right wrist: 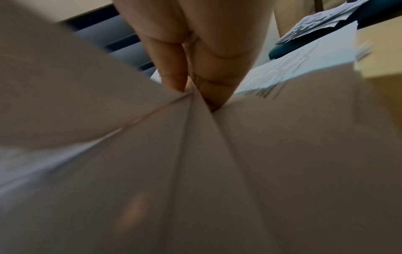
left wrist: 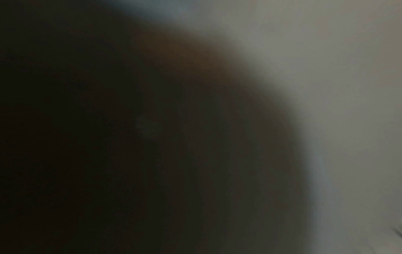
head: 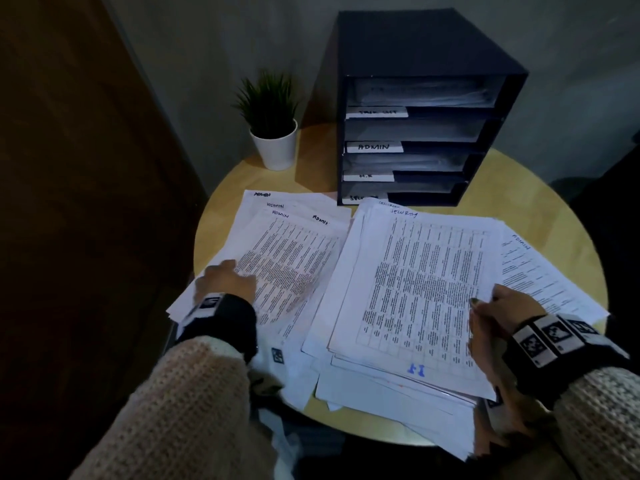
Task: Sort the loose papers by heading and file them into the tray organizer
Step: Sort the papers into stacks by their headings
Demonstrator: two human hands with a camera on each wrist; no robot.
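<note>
- Nearest, the right hand (head: pixel 498 317) pinches the edge of the top sheet of the big mixed pile (head: pixel 408 306); that sheet is headed SECURITY.
- The left hand (head: pixel 225 278) presses flat, fingers relaxed, on the ADMIN pile (head: pixel 291 244).
- More loose sheets (head: pixel 533 271) lie to the right, so I judge the sorting is only partly done.
- Farther, the tray organizer (head: pixel 422 109) already holds papers in its labelled trays.
- The round wooden bench (head: pixel 519 188) also carries a potted plant (head: pixel 272 123); behind is a grey wall.

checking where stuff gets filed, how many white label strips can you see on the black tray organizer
4, all at the left of the black tray organizer shelf fronts: top white label strip, unreadable; ADMIN label; H.R label; bottom label, partly hidden by papers.
</note>
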